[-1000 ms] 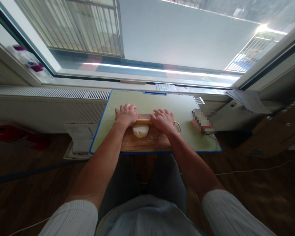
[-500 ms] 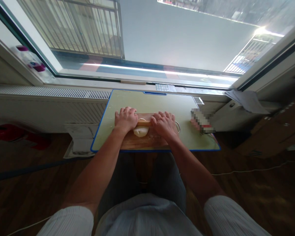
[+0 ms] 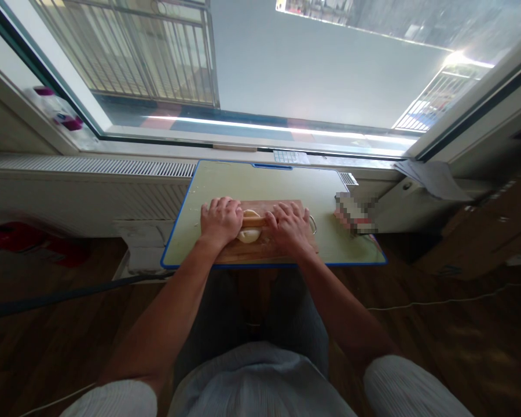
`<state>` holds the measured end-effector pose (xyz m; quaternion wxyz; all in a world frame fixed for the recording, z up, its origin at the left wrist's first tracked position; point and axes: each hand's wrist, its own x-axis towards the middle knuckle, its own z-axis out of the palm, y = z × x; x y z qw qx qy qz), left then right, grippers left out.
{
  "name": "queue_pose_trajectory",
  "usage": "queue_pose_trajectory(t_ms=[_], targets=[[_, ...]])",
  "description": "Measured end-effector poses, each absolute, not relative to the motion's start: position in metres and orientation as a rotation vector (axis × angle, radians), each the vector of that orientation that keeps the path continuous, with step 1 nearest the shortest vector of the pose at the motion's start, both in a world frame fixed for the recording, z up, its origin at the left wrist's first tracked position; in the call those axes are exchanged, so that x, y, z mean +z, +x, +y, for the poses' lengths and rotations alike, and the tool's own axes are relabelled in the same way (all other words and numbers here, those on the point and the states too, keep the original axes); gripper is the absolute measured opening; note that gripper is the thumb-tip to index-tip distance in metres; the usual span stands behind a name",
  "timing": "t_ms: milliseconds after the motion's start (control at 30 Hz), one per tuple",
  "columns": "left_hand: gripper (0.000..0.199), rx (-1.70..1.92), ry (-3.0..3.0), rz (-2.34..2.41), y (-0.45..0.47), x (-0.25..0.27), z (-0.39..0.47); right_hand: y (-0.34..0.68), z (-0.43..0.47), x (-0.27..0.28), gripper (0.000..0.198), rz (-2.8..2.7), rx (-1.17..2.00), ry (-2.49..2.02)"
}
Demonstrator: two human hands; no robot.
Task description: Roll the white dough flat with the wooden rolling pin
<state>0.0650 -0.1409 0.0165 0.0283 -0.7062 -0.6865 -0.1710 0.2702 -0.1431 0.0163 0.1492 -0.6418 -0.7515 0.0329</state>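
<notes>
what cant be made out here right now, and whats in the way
All in the head view:
Ends of the rolling pin: covered by the left hand and right hand.
Middle of the dough: covered by the rolling pin.
Identity of the item at right: masked by pixelation.
Any print on the bottle: too small and blurred.
Rest of the sleeves: cut off by the bottom edge.

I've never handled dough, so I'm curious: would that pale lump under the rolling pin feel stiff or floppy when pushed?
The dough is probably soft, not stiff: it bulges either side of the rolling pin. It seems unlikely to roll off the wooden board with the pin across its middle.
</notes>
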Motion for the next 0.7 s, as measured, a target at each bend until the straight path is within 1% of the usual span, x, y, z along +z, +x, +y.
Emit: queue_pose_trajectory(t_ms=[167, 500, 700], targets=[[0.041, -0.558, -2.181, -2.084, 0.065, 0.014, -0.151, 0.272, -0.151, 0.011, 0.056, -2.127, 0.104, -1.823], [0.042, -0.626, -2.185, -2.069, 0.066, 0.01, -0.166, 0.274, -0.167, 0.002, 0.054, -2.066, 0.002, -1.765], [0.047, -0.687, -2.194, -2.052, 0.065, 0.005, -0.178, 0.276, -0.18, -0.005, 0.052, -2.039, -0.038, -1.712]])
